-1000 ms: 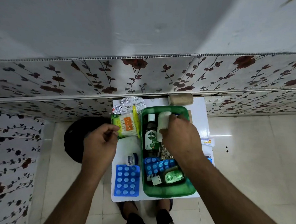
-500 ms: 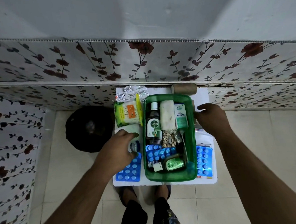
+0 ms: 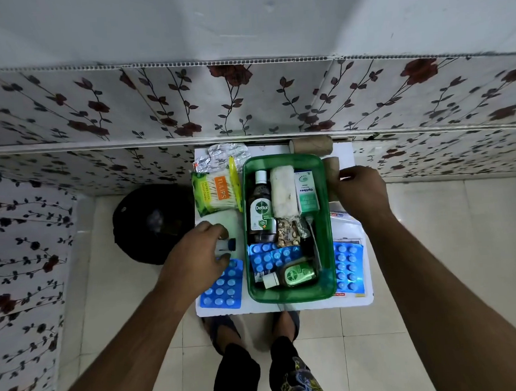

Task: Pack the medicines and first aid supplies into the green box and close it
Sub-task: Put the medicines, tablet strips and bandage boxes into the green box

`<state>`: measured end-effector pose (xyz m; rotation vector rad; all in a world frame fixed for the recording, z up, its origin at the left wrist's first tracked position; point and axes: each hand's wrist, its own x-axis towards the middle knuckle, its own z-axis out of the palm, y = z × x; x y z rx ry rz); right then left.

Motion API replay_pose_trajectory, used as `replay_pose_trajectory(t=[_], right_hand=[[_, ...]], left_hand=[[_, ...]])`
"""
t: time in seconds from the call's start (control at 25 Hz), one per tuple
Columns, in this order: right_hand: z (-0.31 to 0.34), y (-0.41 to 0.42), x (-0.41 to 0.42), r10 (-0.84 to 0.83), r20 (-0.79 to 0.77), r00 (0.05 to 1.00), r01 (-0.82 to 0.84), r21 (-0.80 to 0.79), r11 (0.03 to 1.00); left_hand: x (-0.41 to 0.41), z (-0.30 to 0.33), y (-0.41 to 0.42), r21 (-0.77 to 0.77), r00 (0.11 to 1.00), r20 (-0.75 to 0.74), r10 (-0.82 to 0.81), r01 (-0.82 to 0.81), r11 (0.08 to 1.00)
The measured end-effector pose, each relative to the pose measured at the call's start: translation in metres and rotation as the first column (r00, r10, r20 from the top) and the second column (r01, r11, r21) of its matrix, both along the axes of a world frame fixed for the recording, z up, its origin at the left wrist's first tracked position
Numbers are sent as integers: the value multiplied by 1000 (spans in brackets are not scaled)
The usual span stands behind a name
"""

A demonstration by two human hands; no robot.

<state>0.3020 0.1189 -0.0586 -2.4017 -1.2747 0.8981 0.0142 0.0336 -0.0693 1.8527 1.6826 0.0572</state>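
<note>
The open green box (image 3: 327, 245) sits mid-table, holding a Dettol bottle (image 3: 262, 213), a white gauze roll (image 3: 284, 191), a green-white carton (image 3: 306, 192), a blue blister strip (image 3: 272, 256) and a small green bottle (image 3: 294, 275). My left hand (image 3: 198, 256) closes on a small white tape roll (image 3: 225, 245) left of the box. My right hand (image 3: 360, 194) grips a beige bandage roll (image 3: 330, 169) at the box's right rim. A cotton swab pack (image 3: 216, 193) and blue blister packs (image 3: 223, 290) (image 3: 348, 268) lie on the table.
A second beige roll (image 3: 311, 144) and silver foil strips (image 3: 222, 157) lie at the table's back edge by the floral wall. Paper sachets (image 3: 342, 225) sit right of the box. A black round object (image 3: 150, 222) stands on the floor left of the white table (image 3: 286, 306).
My left hand dropped from the swab pack to the tape roll. My right hand left the box and moved right onto the bandage roll beside the rim.
</note>
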Motion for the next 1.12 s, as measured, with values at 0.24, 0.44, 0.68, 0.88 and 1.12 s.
replay_pose_trajectory(t=[0.24, 0.44, 0.68, 0.88, 1.12], right_hand=[[16, -6, 1, -50, -46, 998, 55, 93, 994], [46, -30, 4, -135, -173, 976, 161, 147, 976], [74, -52, 3, -138, -264, 955, 176, 126, 976], [90, -65, -8, -33, -305, 952, 55, 66, 996], [67, -95, -86, 292, -264, 919, -325, -90, 941]], left_hand=[[2, 29, 12, 76, 974, 110, 196, -205, 976], [58, 97, 2, -85, 936, 320, 147, -126, 988], [122, 51, 2, -229, 986, 138, -96, 126, 965], [111, 56, 1, -199, 984, 170, -58, 92, 976], [-3, 68, 3, -87, 750, 350, 561, -571, 817]])
